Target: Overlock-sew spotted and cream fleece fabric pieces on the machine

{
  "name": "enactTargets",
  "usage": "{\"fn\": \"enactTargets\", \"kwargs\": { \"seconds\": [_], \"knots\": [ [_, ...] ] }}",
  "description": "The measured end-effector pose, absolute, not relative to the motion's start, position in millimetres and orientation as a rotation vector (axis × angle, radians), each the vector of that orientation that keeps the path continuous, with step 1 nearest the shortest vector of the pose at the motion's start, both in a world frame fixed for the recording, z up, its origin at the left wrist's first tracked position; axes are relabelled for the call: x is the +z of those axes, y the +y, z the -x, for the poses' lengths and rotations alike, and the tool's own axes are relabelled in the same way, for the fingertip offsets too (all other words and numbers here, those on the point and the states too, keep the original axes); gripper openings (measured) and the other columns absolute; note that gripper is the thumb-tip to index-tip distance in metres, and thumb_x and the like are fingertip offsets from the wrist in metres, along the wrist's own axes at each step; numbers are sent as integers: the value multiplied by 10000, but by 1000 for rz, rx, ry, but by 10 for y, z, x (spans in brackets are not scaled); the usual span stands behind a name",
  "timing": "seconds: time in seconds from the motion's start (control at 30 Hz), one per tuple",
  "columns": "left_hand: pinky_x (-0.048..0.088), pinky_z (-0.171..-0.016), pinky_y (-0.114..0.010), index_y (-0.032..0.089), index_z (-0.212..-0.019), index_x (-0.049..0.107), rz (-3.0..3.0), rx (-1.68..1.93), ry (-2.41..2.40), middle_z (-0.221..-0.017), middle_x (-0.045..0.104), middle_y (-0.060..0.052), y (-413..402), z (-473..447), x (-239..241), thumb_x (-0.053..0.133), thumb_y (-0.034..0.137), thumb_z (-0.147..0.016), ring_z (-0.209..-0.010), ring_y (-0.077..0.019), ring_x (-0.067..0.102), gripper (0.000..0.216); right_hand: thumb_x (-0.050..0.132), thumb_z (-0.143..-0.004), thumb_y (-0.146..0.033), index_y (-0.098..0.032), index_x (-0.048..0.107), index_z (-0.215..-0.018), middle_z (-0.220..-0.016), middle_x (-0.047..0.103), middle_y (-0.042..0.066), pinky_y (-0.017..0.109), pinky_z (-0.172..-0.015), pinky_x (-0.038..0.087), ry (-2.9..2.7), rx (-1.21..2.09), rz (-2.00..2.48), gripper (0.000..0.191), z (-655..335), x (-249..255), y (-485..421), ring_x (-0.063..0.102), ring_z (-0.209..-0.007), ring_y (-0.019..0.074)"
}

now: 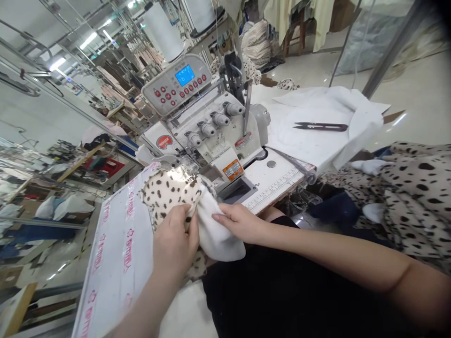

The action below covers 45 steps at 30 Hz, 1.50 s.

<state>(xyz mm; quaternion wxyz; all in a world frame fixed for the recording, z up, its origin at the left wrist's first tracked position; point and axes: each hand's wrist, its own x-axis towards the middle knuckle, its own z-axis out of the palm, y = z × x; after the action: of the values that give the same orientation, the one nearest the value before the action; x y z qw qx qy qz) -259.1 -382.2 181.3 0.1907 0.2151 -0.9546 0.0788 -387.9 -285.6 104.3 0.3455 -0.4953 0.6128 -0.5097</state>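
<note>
Spotted cream fabric [165,190] lies at the needle area of an overlock sewing machine [218,136], with a white fleecy piece [218,239] along its right side. My left hand [178,234] pinches the spotted fabric near where it meets the white piece, thumb and fingers closed on it. On the other side, my right hand [239,223] holds the upper edge of the white fleecy piece between thumb and fingers. The free end of that piece hangs toward my lap. A lamp lights the cloth under the presser foot, whose exact contact is hard to make out.
Dark thread snips [320,126] lie on white cloth [292,108] right of the machine. A control panel [176,84] with a blue screen tops it. Spotted fabric [423,188] is heaped at the right. Thread cones [162,33] stand behind. Printed film [116,244] covers the left tabletop.
</note>
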Motion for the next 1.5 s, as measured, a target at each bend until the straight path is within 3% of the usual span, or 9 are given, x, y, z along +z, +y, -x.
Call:
{"fn": "enactTargets", "kwargs": {
  "seconds": [0.17,0.47,0.83,1.0,1.13,1.2,1.27,1.37,1.5],
  "knots": [
    [405,-626,-245,150,-1043,548,-582,314,-2582,-860,629,-43,-3920,2703,1736,508,255,-819,-746,-156,583,251,422,-863,-316,-156,389,-625,-558,368,-44,210,-529,250,1549,-1314,1296,289,3901,1049,-2860,371,-542,83],
    [350,-554,-264,108,-909,606,-262,667,-2564,-582,504,-14,-3864,2799,1718,501,125,-793,-576,-145,463,158,428,-871,-316,-151,321,-578,-522,328,-50,211,-515,218,1593,-1259,1356,352,3934,1135,-2753,347,-514,70],
    [371,-552,-268,156,-861,618,-282,596,-2705,-689,590,-32,-4226,2909,1809,451,179,-820,-648,-160,531,173,486,-848,-260,-144,316,-553,-506,302,-57,208,-537,209,1684,-1257,1393,359,4032,1192,-3054,315,-516,62],
    [430,-723,-278,118,-973,565,-459,299,-2715,-823,544,-67,-4041,2759,1830,462,182,-819,-802,-177,519,196,472,-850,-227,-151,360,-576,-526,351,-49,215,-544,232,1712,-1229,1375,305,4011,1241,-3011,359,-533,77],
    [430,-787,-318,109,-896,536,-646,208,-2627,-942,479,-111,-3807,2546,1824,505,188,-782,-899,-208,481,142,488,-825,-201,-161,514,-875,-777,558,5,237,-662,349,1710,-1341,1313,70,3965,1196,-2888,512,-722,133],
    [429,-791,-337,114,-878,519,-690,209,-2621,-944,471,-115,-3741,2433,1781,516,188,-769,-903,-219,475,132,486,-812,-171,-184,438,-1125,-1050,557,46,259,-771,377,1672,-1506,1303,316,3939,1156,-2832,527,-910,156],
    [427,-793,-353,120,-864,503,-702,213,-2629,-924,478,-115,-3714,2318,1732,507,187,-766,-902,-230,480,119,457,-815,-145,-192,404,-1178,-1140,521,60,265,-808,383,1652,-1599,1329,370,3920,1119,-2800,515,-965,153],
    [437,-740,-333,127,-871,490,-746,251,-2651,-879,524,-108,-3689,2161,1744,483,211,-780,-860,-228,519,124,408,-808,-97,-169,518,-1000,-976,568,50,255,-772,394,1647,-1577,1372,233,3907,1093,-2800,530,-862,140],
    [378,-505,-245,167,-913,506,-803,348,-2658,-723,591,-34,-3529,2102,1945,432,234,-832,-624,-156,554,129,420,-759,-62,-160,573,-861,-827,564,25,239,-720,387,1601,-1502,1339,208,3891,1143,-2828,516,-759,127]
  ]
}}
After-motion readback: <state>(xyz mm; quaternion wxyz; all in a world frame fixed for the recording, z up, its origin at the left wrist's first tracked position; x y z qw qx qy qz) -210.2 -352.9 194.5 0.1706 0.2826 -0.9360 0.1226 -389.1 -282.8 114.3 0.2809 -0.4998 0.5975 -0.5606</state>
